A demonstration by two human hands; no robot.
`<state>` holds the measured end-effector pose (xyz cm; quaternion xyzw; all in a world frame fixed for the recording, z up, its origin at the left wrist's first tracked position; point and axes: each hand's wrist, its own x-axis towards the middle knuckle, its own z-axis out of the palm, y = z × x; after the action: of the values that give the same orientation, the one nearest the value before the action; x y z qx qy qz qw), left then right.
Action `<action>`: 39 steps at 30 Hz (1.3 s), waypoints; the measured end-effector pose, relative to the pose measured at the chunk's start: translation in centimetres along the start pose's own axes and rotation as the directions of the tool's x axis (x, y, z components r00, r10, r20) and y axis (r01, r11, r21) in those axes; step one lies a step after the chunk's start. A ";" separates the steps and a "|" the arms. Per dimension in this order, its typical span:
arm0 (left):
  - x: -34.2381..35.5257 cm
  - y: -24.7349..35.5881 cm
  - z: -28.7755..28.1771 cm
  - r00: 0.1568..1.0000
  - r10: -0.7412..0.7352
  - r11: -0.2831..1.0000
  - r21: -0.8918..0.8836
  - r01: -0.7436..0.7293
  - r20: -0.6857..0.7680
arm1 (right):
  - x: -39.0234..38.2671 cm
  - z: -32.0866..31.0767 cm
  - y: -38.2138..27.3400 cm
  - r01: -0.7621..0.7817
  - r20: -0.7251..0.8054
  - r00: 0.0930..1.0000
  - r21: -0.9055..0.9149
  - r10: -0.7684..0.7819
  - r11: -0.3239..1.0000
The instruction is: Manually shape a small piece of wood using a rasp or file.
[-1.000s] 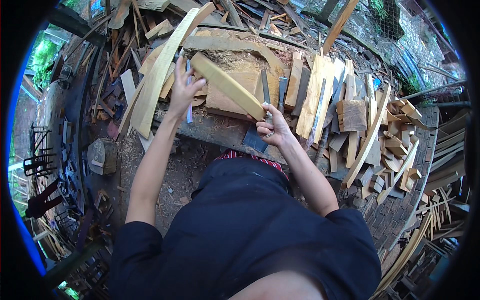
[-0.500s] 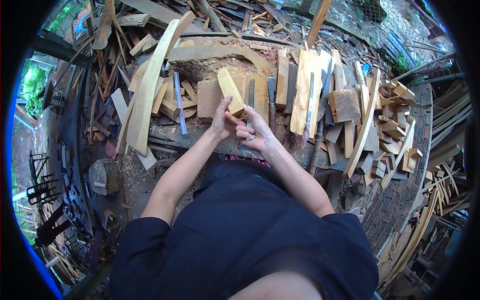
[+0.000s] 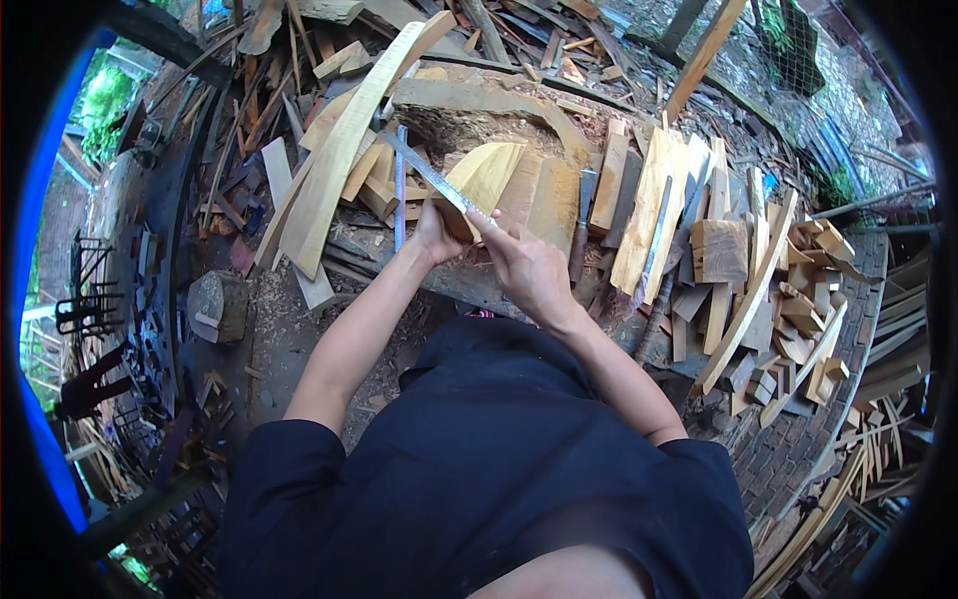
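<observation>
Left hand (image 3: 436,235) closed round the lower left end of a pale wood piece (image 3: 489,175); some of its fingers hidden. Wood piece tilted, rounded end up and away from the body, in front of a big wood block (image 3: 554,195) on the counter (image 3: 467,284). Right hand (image 3: 531,268) gripping one end of a long metal file (image 3: 427,174), which slants up to the left across the near side of the wood piece; whether the two touch, cannot tell. Left of the hands: narrow blue strip (image 3: 400,190), then a long curved plank (image 3: 349,150). Right of the big block: chisel (image 3: 585,200), handle toward the body; farther right, a flat board (image 3: 644,215). Log stump (image 3: 218,306) on the floor, lower left.
</observation>
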<state>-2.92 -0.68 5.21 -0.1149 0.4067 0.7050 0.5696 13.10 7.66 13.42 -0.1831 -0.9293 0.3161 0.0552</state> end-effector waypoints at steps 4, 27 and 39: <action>2.1 0.5 -3.8 0.966 -0.133 0.990 0.065 0.122 0.222 | 3.6 0.0 1.9 -0.108 -0.047 0.993 0.005 0.109 0.994; 2.7 0.1 -1.9 0.998 -0.069 0.997 0.029 0.068 0.011 | 4.4 0.1 2.3 -0.104 -0.044 0.993 0.183 0.113 0.978; 0.7 1.0 0.6 0.995 -0.039 0.999 0.013 0.040 -0.092 | 3.0 2.1 1.1 0.194 -0.235 0.958 0.123 -0.161 0.973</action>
<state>-3.83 0.18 5.62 -0.1509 0.4352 0.6846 0.5650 10.18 8.41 11.07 -0.1288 -0.9044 0.3536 0.2009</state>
